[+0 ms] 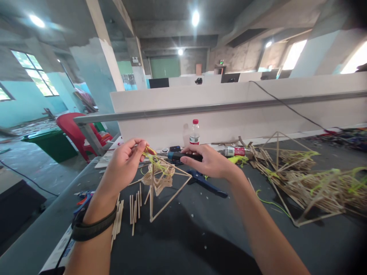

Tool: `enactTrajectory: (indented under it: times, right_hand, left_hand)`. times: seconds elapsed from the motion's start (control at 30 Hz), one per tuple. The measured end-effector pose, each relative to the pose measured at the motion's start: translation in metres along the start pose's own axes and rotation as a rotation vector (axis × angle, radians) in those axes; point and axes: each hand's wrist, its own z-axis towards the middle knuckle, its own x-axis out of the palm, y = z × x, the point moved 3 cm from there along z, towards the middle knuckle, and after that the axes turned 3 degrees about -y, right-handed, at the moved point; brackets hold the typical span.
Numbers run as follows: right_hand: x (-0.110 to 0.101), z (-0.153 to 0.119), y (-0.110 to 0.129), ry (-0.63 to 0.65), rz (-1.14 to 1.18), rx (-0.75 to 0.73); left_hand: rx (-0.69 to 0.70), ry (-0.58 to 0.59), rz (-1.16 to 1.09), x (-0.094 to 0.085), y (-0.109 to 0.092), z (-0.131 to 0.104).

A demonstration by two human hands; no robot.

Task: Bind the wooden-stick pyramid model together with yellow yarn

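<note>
- The hands are apart: the left hand (129, 160) pinches a yellow strand (150, 151) above the stick frame (171, 198); the right hand (206, 160) grips a dark-handled tool (179, 156).
- Fastening a corner seems in hand; the next move calls for steadiness.
- Blue pliers (210, 185) crowd the frame on the worktop (183, 244); loose sticks (134, 208) lie left, a bottle (195, 133) stands behind.

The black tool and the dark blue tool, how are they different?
The black tool is up in the right hand, while the dark blue tool lies on the table with no hand on it. The black tool has a blue end towards the left hand; the dark blue tool is blue along its handle. Both are long and dark.
</note>
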Motion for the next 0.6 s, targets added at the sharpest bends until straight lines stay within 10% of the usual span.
enactTrajectory:
  times: [0.27,0.6]
  right_hand:
    - [-0.010,0.001,-0.021,-0.066,-0.155,0.165]
    - [-0.014,-0.005,-0.005,0.102,0.099,0.000]
  left_hand:
    - [-0.077,-0.148,-0.165,-0.006,0.010,0.003]
    - [-0.034,-0.072,0.038,-0.010,0.008,0.001]
